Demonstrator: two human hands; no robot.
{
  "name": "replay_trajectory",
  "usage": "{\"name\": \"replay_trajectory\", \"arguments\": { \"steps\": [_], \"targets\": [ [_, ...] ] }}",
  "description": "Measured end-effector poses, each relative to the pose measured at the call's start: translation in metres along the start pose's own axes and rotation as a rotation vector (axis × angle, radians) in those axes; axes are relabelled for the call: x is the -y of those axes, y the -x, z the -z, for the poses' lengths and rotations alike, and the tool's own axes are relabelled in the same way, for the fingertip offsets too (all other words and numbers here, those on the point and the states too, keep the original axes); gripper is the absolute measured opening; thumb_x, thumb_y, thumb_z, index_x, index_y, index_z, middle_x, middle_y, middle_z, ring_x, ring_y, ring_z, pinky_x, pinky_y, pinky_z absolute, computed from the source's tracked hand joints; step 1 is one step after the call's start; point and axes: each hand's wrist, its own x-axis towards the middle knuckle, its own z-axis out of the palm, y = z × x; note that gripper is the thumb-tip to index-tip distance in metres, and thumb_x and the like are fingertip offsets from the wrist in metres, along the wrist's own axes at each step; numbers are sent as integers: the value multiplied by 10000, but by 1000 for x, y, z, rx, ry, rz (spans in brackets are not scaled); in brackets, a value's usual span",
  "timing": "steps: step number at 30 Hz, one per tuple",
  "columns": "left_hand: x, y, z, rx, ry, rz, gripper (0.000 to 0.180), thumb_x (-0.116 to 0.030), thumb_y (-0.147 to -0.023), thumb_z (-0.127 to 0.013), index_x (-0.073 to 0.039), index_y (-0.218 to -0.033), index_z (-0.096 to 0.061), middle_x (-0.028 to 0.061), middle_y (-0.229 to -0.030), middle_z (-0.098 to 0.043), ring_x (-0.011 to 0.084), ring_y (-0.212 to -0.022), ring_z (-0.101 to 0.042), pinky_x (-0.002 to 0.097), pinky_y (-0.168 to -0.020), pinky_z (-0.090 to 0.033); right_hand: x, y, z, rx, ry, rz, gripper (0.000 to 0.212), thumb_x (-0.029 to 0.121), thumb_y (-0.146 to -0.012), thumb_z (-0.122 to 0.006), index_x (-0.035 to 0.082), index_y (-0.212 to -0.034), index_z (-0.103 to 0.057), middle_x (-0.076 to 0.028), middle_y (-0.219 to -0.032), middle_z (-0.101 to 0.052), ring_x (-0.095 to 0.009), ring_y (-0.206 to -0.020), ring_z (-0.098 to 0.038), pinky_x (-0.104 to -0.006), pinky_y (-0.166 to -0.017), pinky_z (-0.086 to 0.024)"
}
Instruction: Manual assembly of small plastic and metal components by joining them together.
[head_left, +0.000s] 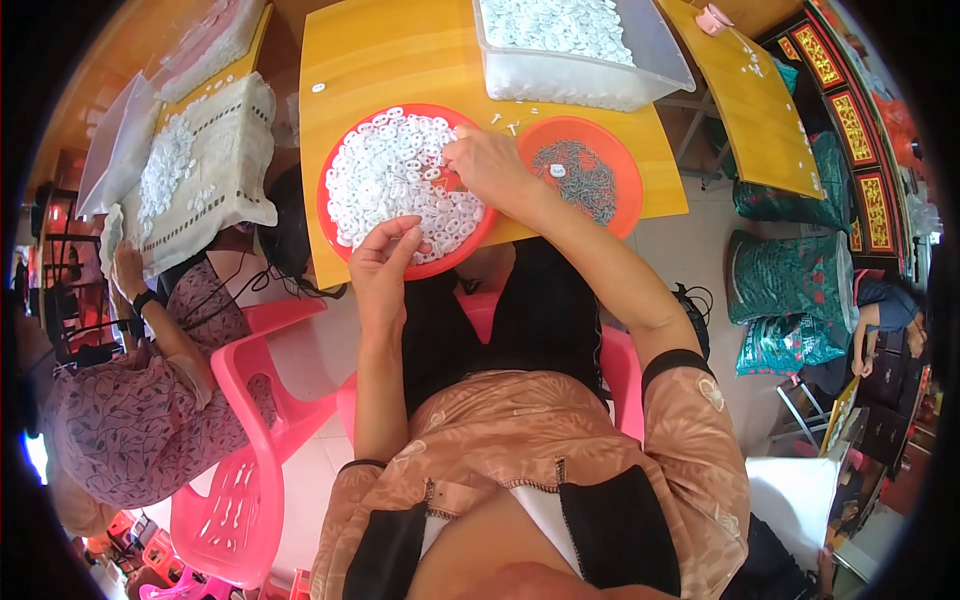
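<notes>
The yellow table carried everything within reach. At its far edge stood a clear plastic bin filled with small white pieces, its top cut off by the picture's rim. Nearer the person lay the large red tray, heaped with white plastic rings, and just beside it on the right sat a smaller orange plate holding a pile of thin grey metal parts, with one white ring lying on top of them.

The right hand rested on the right side of the red tray, between the two dishes, its fingers curled down into the rings. Whether they had hold of a ring could not be told, since the fingertips were buried among the pieces. The left hand hovered at the tray's near rim, thumb and forefinger pinched close together over the rings; something tiny may have been between them, but it was too small to make out.

A few loose white bits lay on the table between the bin and the dishes.

To the left, another person sat on a pink plastic chair at a neighbouring table, where more white pieces lay spread on a cloth.
</notes>
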Motion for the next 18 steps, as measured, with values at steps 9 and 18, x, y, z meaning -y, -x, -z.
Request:
{"name": "replay_trajectory", "arguments": {
  "steps": [9,18],
  "targets": [
    [2,-4,7,-21,46,13,168,-45,-842,-634,8,-1001,-639,38,-863,-647,101,-727,-621,183,-602,-411,0,-17,2,28,32,252,114,77,-751,-530,51,-649,-574,-122,-729,-557,-308,-648,-599,-429,-556,-466],
    [-7,0,6,-88,147,93,180,-20,-843,-616,17,-1018,-632,63,-944,-650,134,-783,-650,194,-612,-447,19,-3,5,-118,-202,248,135,116,-791,-550,-6,-734,-532,-143,-749,-565,-284,-633,-602,-404,-587,-471]
  ]
}}
